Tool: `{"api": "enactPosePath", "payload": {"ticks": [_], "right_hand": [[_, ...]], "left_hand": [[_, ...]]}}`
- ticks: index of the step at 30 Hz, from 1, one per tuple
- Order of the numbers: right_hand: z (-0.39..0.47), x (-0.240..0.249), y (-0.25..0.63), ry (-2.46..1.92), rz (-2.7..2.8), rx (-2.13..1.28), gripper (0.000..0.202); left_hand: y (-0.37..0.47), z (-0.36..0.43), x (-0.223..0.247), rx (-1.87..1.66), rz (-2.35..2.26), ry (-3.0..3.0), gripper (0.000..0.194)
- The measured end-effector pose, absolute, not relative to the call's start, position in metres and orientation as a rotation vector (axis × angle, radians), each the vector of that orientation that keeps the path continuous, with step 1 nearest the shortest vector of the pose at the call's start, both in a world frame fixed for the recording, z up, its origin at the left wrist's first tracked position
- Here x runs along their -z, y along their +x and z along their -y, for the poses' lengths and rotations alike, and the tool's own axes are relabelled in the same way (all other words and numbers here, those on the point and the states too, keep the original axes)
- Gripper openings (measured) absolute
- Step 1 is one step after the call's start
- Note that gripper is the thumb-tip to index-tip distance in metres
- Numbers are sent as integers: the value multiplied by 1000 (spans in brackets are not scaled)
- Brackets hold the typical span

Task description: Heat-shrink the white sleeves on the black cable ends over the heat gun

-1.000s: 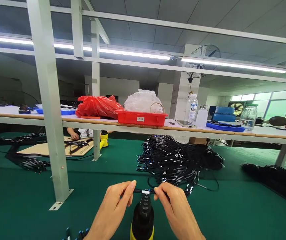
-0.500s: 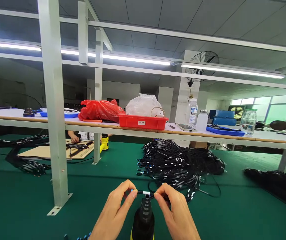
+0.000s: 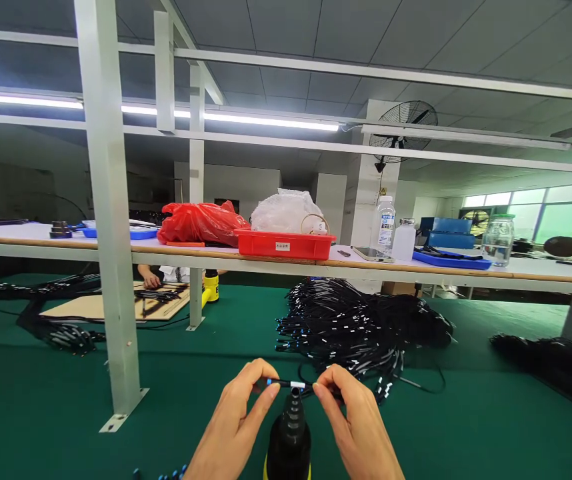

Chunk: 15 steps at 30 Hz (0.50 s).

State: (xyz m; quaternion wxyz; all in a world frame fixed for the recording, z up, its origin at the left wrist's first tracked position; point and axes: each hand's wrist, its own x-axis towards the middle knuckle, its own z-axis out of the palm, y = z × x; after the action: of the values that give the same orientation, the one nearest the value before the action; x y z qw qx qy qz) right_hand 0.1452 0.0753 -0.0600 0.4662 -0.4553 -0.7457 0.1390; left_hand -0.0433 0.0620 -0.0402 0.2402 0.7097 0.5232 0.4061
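Left hand [image 3: 239, 420] and right hand [image 3: 356, 417] pinch a black cable [image 3: 287, 383] with a white label [image 3: 297, 385], holding it level over the nozzle [image 3: 294, 415] of a black-and-yellow tool [image 3: 289, 448]; whether it touches is hard to tell. Behind, a cable heap [image 3: 351, 320] lies on the green tabletop [image 3: 241, 340].

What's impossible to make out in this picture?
In the head view:
Black-and-yellow tool: lower part cut off by bottom edge.
White band: any print too small to read.
Black cable: part hidden by right hand.
Other person: mostly hidden behind shelf.
Red bag: contents hidden by its plastic.
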Motion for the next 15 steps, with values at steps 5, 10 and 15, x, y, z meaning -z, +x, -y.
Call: {"api": "enactPosePath", "payload": {"ticks": [5, 10, 15], "right_hand": [[-75, 58, 147, -1216, 1845, -328, 46], [-75, 59, 147, -1205, 1810, -350, 41], [-94, 74, 156, -1178, 1680, -260, 32]], "left_hand": [[-42, -65, 43, -1093, -1484, 1974, 50], [-39, -63, 41, -1134, -1428, 2025, 37], [-53, -68, 50, -1136, -1494, 1994, 26]]}}
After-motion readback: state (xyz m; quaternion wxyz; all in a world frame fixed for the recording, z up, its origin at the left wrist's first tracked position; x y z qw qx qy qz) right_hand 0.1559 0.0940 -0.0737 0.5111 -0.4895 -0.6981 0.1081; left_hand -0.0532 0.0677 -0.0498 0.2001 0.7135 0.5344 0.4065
